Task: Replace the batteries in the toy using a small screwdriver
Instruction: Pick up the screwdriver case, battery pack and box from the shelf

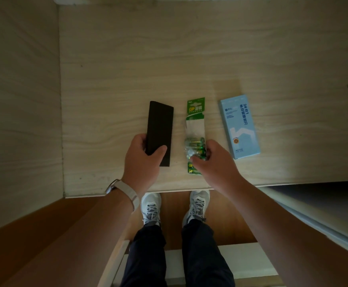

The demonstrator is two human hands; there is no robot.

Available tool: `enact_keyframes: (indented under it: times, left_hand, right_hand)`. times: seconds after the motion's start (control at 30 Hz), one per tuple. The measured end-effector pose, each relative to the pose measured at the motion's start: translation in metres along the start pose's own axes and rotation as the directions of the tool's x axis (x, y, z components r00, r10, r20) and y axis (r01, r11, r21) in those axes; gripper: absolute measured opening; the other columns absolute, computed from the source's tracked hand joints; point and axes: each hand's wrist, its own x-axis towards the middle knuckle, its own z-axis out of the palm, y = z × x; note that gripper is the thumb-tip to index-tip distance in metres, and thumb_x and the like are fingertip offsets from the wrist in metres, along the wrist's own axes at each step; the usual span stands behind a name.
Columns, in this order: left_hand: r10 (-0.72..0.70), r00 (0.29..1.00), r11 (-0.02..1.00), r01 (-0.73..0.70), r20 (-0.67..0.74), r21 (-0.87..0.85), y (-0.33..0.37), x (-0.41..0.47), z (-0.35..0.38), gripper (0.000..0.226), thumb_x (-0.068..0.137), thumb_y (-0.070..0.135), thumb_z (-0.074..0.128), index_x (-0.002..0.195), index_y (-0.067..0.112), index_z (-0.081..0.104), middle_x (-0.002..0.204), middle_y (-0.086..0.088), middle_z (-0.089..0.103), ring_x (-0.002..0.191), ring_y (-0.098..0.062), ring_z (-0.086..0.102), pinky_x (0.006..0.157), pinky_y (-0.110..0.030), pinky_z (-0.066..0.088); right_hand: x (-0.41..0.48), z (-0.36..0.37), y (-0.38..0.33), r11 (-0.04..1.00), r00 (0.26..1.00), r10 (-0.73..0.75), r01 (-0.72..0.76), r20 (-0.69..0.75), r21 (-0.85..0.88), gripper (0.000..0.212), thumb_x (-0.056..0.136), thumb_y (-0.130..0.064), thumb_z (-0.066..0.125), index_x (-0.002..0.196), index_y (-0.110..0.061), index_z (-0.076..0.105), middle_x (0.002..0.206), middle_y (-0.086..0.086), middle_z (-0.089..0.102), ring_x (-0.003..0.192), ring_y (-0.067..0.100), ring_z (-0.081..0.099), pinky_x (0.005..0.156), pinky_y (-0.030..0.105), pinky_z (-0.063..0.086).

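left hand clamps rigid black toy at near end; right hand pinches crinkly, light battery pack.

The green battery pack, in the middle of the table, carries the brand "GP" in yellow-green letters on its far card end (the smaller characters beside it are too blurred to read). A second "GP" mark shows on the near end of the same pack. On the right, the pale blue box bears "24 合 1" and the line "多功能螺丝刀" along its right side; its small print is unreadable.
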Motion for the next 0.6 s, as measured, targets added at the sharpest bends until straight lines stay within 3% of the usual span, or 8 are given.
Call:
enact_keyframes:
  times: [0.13, 0.37, 0.43, 0.53, 0.6]
  left_hand:
    - [0.024, 0.999, 1.0, -0.023, 0.044, -0.017, 0.004, -0.002, -0.001, 0.031, 0.091, 0.018, 0.074, 0.113, 0.026, 0.053, 0.102, 0.011, 0.065, 0.089, -0.001, 0.066, 0.064, -0.009, 0.054]
    - [0.069, 0.994, 0.998, -0.069, 0.08, 0.003, 0.015, -0.011, 0.011, 0.03, 0.091, 0.015, 0.073, 0.112, 0.024, 0.055, 0.099, 0.008, 0.066, 0.08, 0.003, 0.066, 0.06, -0.006, 0.049]
    - [0.071, 0.993, 0.997, -0.07, 0.091, -0.009, 0.018, -0.015, 0.016, 0.028, 0.091, 0.015, 0.073, 0.109, 0.026, 0.055, 0.098, 0.009, 0.066, 0.077, 0.008, 0.065, 0.058, -0.005, 0.049]
    - [0.07, 0.992, 0.997, -0.065, 0.105, -0.043, 0.024, -0.02, 0.025, 0.032, 0.09, 0.016, 0.074, 0.1, 0.037, 0.051, 0.098, 0.01, 0.066, 0.078, 0.003, 0.067, 0.058, -0.007, 0.05]
    - [0.073, 0.99, 0.996, -0.066, 0.118, -0.065, 0.026, -0.022, 0.031, 0.031, 0.091, 0.015, 0.073, 0.105, 0.033, 0.052, 0.099, 0.008, 0.066, 0.079, 0.001, 0.067, 0.058, -0.008, 0.051]
  right_hand:
    - [-0.006, -0.011, 0.004, 1.0, 0.998, -0.027, 0.027, -0.052, -0.003, 0.02, 0.086, -0.028, 0.068, 0.08, -0.03, 0.05, 0.069, -0.008, 0.058, 0.057, -0.001, 0.053, 0.047, 0.015, 0.034]
    - [-0.008, -0.062, 0.006, 0.998, 0.99, -0.023, 0.014, -0.136, -0.061, 0.017, 0.087, -0.027, 0.069, 0.095, -0.018, 0.058, 0.083, -0.003, 0.064, 0.073, 0.013, 0.062, 0.058, 0.029, 0.048]
    - [-0.003, -0.078, 0.008, 0.996, 0.991, -0.007, -0.004, -0.131, -0.085, 0.018, 0.087, -0.027, 0.069, 0.096, -0.015, 0.057, 0.082, -0.002, 0.062, 0.072, 0.015, 0.059, 0.057, 0.029, 0.044]
    - [0.006, -0.097, 0.012, 0.994, 0.995, -0.001, -0.01, -0.104, -0.108, 0.018, 0.087, -0.026, 0.07, 0.093, -0.013, 0.059, 0.079, -0.001, 0.062, 0.071, 0.017, 0.057, 0.058, 0.029, 0.039]
    - [0.011, -0.105, 0.015, 0.993, 0.995, 0.01, -0.022, -0.102, -0.119, 0.019, 0.086, -0.027, 0.07, 0.095, -0.012, 0.062, 0.085, 0.004, 0.066, 0.078, 0.023, 0.061, 0.065, 0.033, 0.043]
